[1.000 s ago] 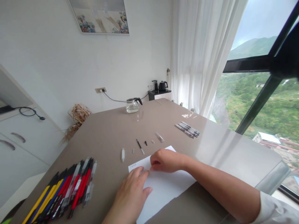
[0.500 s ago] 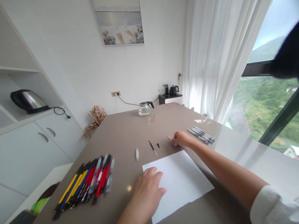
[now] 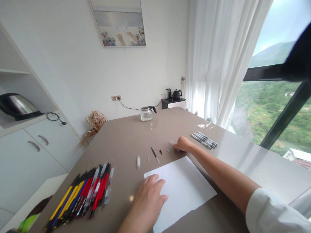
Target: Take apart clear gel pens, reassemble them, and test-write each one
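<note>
My left hand (image 3: 152,197) lies with spread fingers on the left part of a white paper sheet (image 3: 184,191), which has small writing at its upper left corner. Beyond the sheet, my right hand (image 3: 182,144) is closed at the tabletop around a small clear piece, mostly hidden by the fingers. Left of it, in a loose row, lie a tiny clear piece (image 3: 168,151), a small black tip (image 3: 160,151), a dark-and-clear refill (image 3: 155,155), a tiny spring-like piece (image 3: 148,159) and a white barrel piece (image 3: 138,162).
Many yellow, blue, red and clear pens (image 3: 82,191) are spread at the left of the brown table (image 3: 123,136). Several clear pens (image 3: 204,140) lie beyond my right forearm. A glass pot (image 3: 146,114) stands near the far edge.
The view has shifted slightly, moving the whole scene left in the picture. My left hand stays on the paper. My right hand remains closed at nearly the same place on the table.
</note>
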Demonstrator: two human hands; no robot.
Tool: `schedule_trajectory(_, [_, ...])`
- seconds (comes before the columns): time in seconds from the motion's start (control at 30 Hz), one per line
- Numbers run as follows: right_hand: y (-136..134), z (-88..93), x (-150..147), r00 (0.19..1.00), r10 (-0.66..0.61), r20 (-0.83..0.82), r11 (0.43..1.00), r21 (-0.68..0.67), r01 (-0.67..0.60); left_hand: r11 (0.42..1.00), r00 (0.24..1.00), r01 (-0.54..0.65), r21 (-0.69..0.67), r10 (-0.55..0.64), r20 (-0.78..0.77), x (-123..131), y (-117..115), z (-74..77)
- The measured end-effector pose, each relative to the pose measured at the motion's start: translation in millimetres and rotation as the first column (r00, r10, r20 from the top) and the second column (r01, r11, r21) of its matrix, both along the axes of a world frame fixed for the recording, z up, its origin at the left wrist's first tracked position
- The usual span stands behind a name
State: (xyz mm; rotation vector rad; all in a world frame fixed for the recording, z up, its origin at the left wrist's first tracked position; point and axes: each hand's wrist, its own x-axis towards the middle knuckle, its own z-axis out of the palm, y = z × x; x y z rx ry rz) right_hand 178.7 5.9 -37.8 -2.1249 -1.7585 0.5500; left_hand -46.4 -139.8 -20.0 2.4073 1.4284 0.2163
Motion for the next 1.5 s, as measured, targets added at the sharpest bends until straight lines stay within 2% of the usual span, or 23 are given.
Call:
schedule_trajectory(0.1, [-18.5,11.9,-11.5,0.991,0.061,-0.122,0.997,0.055,-0.055,0.999,0.998,-0.039,-0.005,0.039,0.043,3.0,3.1,-0.3])
schedule_trajectory(0.2, [-47.0,24.3,-30.3,0.94,0.219,-0.262,0.975,0.099,-0.199,0.988,0.964,-0.153,-0.014,0.152,0.216,3.3,7.8,-4.9])
schedule_trajectory(0.27, [-67.6,30.0,-43.4,0.749,0.474,-0.463,0.878,0.186,-0.44,0.976,0.905,-0.215,-0.046,0.217,0.366,2.4,10.2,-6.3])
schedule_trajectory(0.33, [-85.2,32.2,-54.7,0.6,0.599,-0.53,0.78,0.215,-0.588,0.966,0.839,-0.248,-0.075,0.253,0.483,2.0,11.1,-4.4])
schedule_trajectory(0.37, [-91.9,31.9,-59.3,0.556,0.642,-0.528,0.738,0.226,-0.636,0.963,0.812,-0.254,-0.088,0.261,0.522,2.2,11.2,-2.5])
schedule_trajectory(0.43, [-101.0,29.3,-66.3,0.52,0.697,-0.494,0.687,0.253,-0.681,0.958,0.776,-0.264,-0.108,0.278,0.566,3.4,10.9,1.2])
schedule_trajectory(0.57, [-106.4,22.1,-72.8,0.559,0.719,-0.412,0.687,0.3,-0.662,0.95,0.752,-0.288,-0.116,0.3,0.587,5.5,12.5,0.3])
schedule_trajectory(0.73, [-104.6,22.7,-71.8,0.581,0.712,-0.395,0.695,0.277,-0.663,0.944,0.748,-0.3,-0.139,0.323,0.579,3.0,15.5,-7.6])
schedule_trajectory(0.8, [-99.0,24.9,-66.9,0.608,0.687,-0.398,0.722,0.278,-0.633,0.939,0.752,-0.304,-0.159,0.339,0.565,2.8,14.3,-6.0])
schedule_trajectory(0.87, [-88.8,25.9,-57.6,0.67,0.615,-0.416,0.788,0.291,-0.542,0.936,0.758,-0.308,-0.168,0.348,0.552,3.4,12.1,-2.6])
schedule_trajectory(0.97, [-67.5,22.0,-36.8,0.793,0.433,-0.43,0.895,0.311,-0.32,0.938,0.78,-0.312,-0.151,0.344,0.523,4.3,9.8,0.8])
schedule_trajectory(1.03, [-53.8,15.5,-22.1,0.899,0.267,-0.347,0.935,0.319,-0.154,0.944,0.812,-0.311,-0.109,0.323,0.486,4.0,9.7,0.4])
schedule_trajectory(1.1, [-43.4,7.4,-11.3,0.968,0.131,-0.212,0.951,0.302,-0.063,0.949,0.844,-0.31,-0.056,0.302,0.443,3.1,10.4,-1.2])
schedule_trajectory(1.17, [-37.0,-0.1,-7.2,0.983,0.096,-0.157,0.956,0.288,-0.047,0.952,0.868,-0.305,-0.022,0.287,0.404,2.3,11.0,-2.2])
schedule_trajectory(1.3, [-29.5,-8.8,-17.0,0.987,0.125,-0.098,0.964,0.245,-0.098,0.956,0.896,-0.293,-0.032,0.286,0.339,2.0,10.1,1.2])
schedule_trajectory(1.5, [-15.6,-15.3,-35.6,0.994,0.107,0.031,0.982,0.156,-0.11,0.954,0.871,-0.288,-0.087,0.299,0.39,0.2,9.4,2.3])
